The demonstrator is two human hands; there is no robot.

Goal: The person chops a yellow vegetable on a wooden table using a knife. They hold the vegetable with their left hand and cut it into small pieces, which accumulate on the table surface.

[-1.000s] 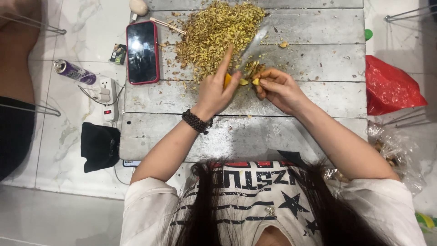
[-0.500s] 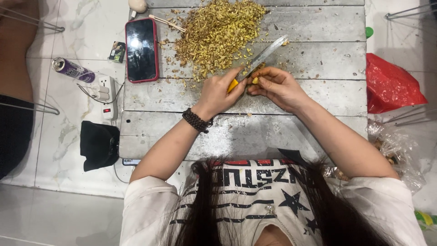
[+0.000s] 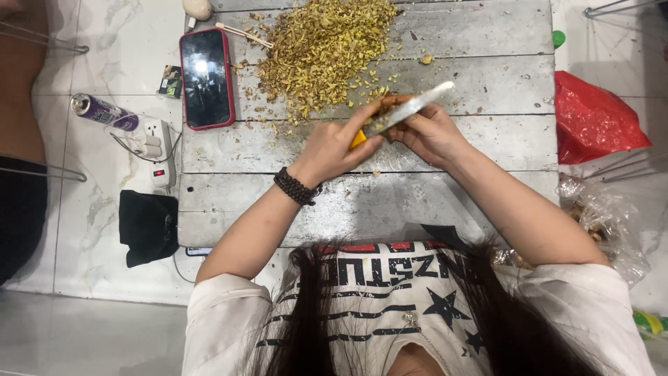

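My left hand (image 3: pixel 332 147), with a dark bead bracelet on the wrist, is shut on a knife (image 3: pixel 416 104) with a yellow handle. The blade points right and lies across my right hand's fingers. My right hand (image 3: pixel 433 134) pinches a small brownish piece (image 3: pixel 394 100) against the blade; most of the piece is hidden. Both hands hover over a grey wooden plank table (image 3: pixel 431 198). Just beyond them lies a big pile of chopped yellow-green bits (image 3: pixel 321 49).
A red-cased phone (image 3: pixel 206 78) lies on the table's left part, with thin sticks (image 3: pixel 243 35) beside it. On the floor to the left are a purple can (image 3: pixel 104 113), a power strip (image 3: pixel 160 150) and a black cloth (image 3: pixel 147 226). A red bag (image 3: pixel 591 118) and clear bags (image 3: pixel 605 223) lie to the right.
The knife blade has swung from pointing up into the pile down to the right, lying flatter across my right hand. Both hands have stayed at about the same spot.
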